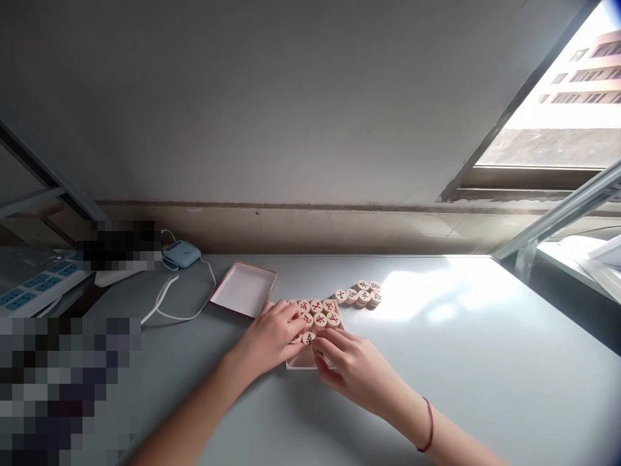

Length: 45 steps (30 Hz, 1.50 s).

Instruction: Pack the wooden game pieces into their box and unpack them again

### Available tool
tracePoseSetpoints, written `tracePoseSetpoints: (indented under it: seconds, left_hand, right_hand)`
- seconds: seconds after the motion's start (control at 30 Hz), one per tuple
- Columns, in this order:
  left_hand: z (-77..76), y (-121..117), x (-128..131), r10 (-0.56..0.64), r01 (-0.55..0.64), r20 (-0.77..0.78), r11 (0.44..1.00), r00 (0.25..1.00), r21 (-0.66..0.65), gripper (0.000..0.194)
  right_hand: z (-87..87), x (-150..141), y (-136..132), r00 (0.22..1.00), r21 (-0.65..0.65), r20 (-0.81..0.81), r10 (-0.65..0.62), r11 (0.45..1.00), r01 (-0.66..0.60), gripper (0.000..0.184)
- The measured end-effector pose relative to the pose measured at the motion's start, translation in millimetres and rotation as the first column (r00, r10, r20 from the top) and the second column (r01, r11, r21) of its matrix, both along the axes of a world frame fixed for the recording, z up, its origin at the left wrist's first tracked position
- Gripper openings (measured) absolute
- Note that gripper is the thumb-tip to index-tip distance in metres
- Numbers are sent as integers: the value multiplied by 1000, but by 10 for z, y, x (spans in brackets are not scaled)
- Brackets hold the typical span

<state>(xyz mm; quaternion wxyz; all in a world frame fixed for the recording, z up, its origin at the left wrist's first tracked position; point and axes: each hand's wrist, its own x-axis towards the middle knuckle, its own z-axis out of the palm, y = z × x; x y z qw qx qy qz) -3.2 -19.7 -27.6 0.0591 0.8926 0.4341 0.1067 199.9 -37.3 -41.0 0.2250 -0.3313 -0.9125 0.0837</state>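
A shallow box (297, 366) lies on the grey table (485, 362), partly filled with round wooden chess pieces (320, 312) marked in red and black. My left hand (274, 336) rests over the box's left side with its fingers curled on the pieces. My right hand (349, 366) is at the box's near right corner, its fingers pinching one round piece (319, 351) down into the box. Several loose chess pieces (361, 293) lie in a cluster just behind and right of the box.
The box's empty lid (244, 288) lies open-side up behind my left hand. A white cable (174, 304) runs to a small blue device (181, 254) at the back left, near a power strip (33, 285). A wall and window stand behind the table.
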Motion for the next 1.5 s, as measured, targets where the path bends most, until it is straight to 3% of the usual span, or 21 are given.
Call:
tracePoseSetpoints:
  seconds: [0.27,0.6,0.83,1.2,1.3,1.4,1.5]
  left_hand:
    - [26,9,-14,13,-12,19,998,1000,-59,3]
    - [-4,16,-7,-3,3,-15,999,1000,-48,6]
    - [-8,28,14,-15,15,-1,999,1000,-29,5]
    - [-29,13,18,-9,10,24,1000,1000,-26,5]
    - [-1,-2,32,-2,3,32,1000,999,-25,15]
    - [18,-21,60,-8,7,55,1000,998,22,24]
    - [-2,-39,96,-45,41,55,997,998,69,29]
  right_hand:
    - [-39,-4,41,996,-4,-57,-72,997,71,17]
    - [-31,-31,89,990,45,99,-97,995,93,13]
    - [-49,-69,130,991,97,104,-81,993,71,17]
    - [-67,-59,121,994,-13,77,-73,997,74,9]
    - [-3,18,155,998,-48,9,-65,997,65,10]
    - [101,177,310,979,-38,-18,-205,978,204,20]
    - [195,356,598,870,-58,112,-481,871,489,27]
